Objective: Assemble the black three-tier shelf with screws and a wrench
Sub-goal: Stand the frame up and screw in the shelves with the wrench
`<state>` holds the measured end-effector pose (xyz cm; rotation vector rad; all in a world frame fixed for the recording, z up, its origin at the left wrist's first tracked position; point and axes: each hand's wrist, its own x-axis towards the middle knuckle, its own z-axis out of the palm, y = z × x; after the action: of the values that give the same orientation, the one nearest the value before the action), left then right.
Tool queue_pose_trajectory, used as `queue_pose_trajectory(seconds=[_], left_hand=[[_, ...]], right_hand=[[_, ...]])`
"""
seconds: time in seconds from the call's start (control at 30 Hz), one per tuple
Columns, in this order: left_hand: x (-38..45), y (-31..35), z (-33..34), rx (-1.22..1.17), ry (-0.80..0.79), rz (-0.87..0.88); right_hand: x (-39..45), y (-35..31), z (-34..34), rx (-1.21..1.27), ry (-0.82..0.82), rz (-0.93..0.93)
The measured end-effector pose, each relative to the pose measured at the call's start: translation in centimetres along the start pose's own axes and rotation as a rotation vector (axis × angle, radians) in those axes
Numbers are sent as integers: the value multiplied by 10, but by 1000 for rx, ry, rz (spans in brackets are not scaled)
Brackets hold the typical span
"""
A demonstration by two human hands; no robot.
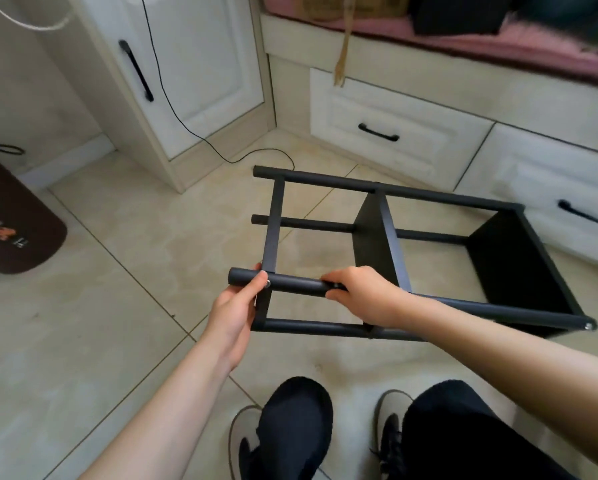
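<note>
The black shelf frame [429, 258] lies on its side on the floor ahead of me. Its near upper post [294, 283] runs left-right; my left hand [236, 303] pinches it at the screw [267, 283], my right hand [363, 292] grips it just right of that.

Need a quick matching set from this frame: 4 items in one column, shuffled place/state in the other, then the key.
Items:
1. left hand
2. right hand
3. brown mat
4. black cable

States:
A. lying on the floor at far left
B. trailing down the white cabinet onto the tiles
C. gripping the near tube beside the middle panel
D. holding the near tube's end by a screw

Pairs: 1-D, 2-C, 3-A, 4-B
</note>
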<state>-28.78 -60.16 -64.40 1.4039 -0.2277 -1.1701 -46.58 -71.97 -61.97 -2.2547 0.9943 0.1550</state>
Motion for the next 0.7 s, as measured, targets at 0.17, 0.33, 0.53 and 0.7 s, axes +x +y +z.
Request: queue_pose_trajectory(seconds=[0.17, 0.33, 0.53, 0.7], left_hand=[[-14, 62, 23, 81, -8, 130], [-29, 133, 50, 153, -31, 316], [-65, 191, 82, 315, -68, 476], [-109, 219, 108, 464, -82, 629]], right_hand=[[-13, -24, -46, 15, 101, -61], [-30, -53, -94, 96, 194, -92], [-59, -76, -125, 172, 305, -109], [-91, -92, -138, 261, 382, -115]])
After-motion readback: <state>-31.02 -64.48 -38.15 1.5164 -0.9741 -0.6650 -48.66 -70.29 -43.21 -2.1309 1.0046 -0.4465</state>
